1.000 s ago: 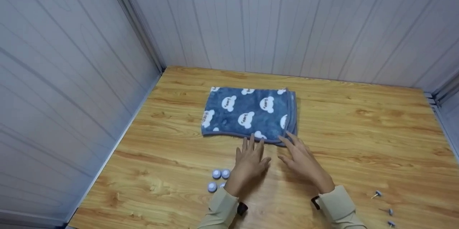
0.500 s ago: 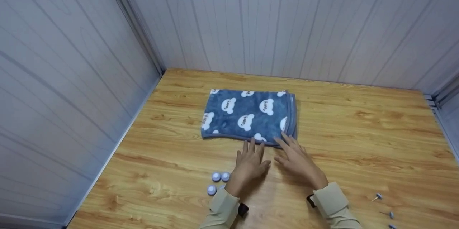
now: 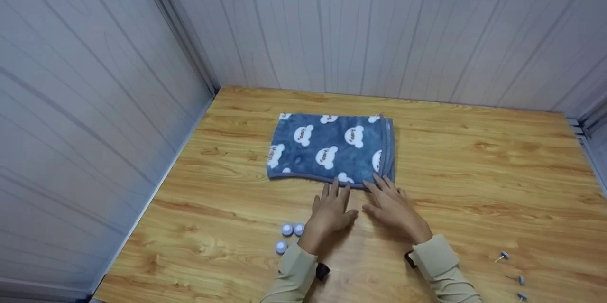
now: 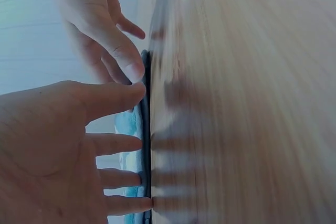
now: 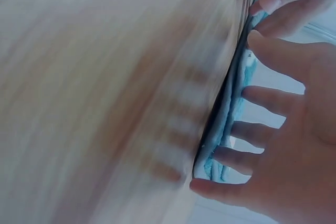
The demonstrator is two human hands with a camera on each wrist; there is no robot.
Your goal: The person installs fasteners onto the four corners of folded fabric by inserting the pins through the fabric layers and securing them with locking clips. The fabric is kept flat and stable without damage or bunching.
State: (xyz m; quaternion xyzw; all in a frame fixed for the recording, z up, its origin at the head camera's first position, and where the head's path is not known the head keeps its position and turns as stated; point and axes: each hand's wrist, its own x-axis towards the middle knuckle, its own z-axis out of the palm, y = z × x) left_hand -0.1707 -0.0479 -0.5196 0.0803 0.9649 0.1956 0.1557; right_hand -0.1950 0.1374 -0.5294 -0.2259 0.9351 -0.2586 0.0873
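Note:
A folded blue fleece blanket point(image 3: 308, 156) with white bear heads and a grey-blue edging lies flat on the wooden table. My left hand point(image 3: 329, 213) has its fingers spread, the tips at the blanket's near edge. To its right, my right hand point(image 3: 393, 206) reaches with straight fingers onto the near right corner. Both wrist views show the blanket's layered edge point(image 4: 146, 129) side-on, with the fingertips of the left hand point(image 4: 63, 145) and the right hand point(image 5: 294, 145) right at it. Neither hand grips anything.
Several small pale round caps point(image 3: 287, 229) stand beside my left wrist, partly hidden by it. At the right front lie 3 small pins with blue-grey heads point(image 3: 504, 255). Panelled walls point(image 3: 332, 28) bound the table point(image 3: 227, 208) at the back and left.
My right hand has shifted slightly left along the blanket's near edge, its fingers still straight. The left hand and the blanket stay about where they were; the head view tilts a little.

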